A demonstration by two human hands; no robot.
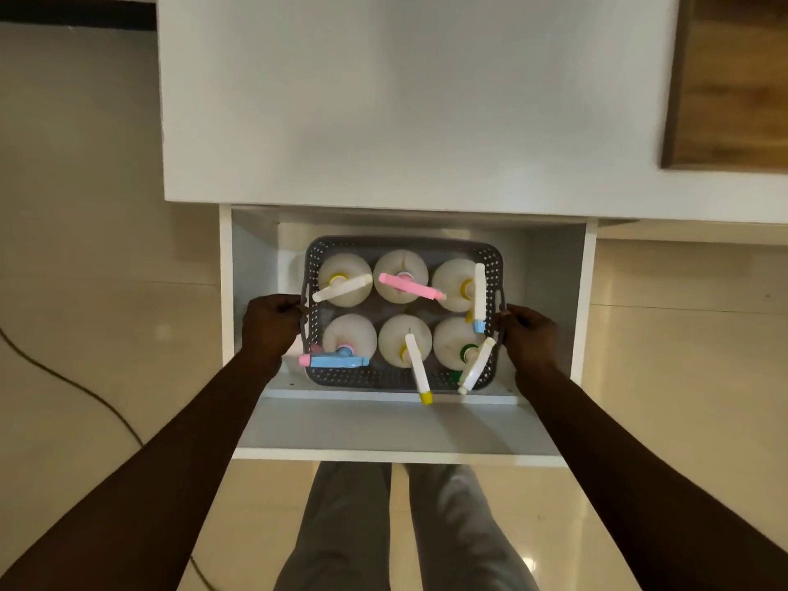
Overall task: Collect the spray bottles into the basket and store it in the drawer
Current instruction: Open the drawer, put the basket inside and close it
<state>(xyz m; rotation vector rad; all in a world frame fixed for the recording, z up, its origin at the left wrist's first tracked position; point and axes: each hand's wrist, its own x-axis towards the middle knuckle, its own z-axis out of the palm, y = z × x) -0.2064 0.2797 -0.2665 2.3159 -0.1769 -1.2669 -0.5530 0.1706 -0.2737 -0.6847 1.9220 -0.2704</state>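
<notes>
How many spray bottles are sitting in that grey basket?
6 spray bottles, all in the basket in the open drawer: back row left, middle, right; front row left, middle, right. None seems hidden.

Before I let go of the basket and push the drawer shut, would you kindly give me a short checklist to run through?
1. All spray bottles collected: six stand in the basket. Ok.
2. Grip on both sides: left hand and right hand each grip a handle. Ok.
3. Basket between the side walls of the drawer: ok.
4. Basket resting fully on the drawer floor: cannot tell.
5. Sprayers inside the rim: the yellow-tipped sprayer juts over the front rim. Not ok.
6. Bottle tops clear the cabinet top when the drawer closes: cannot tell.
</notes>
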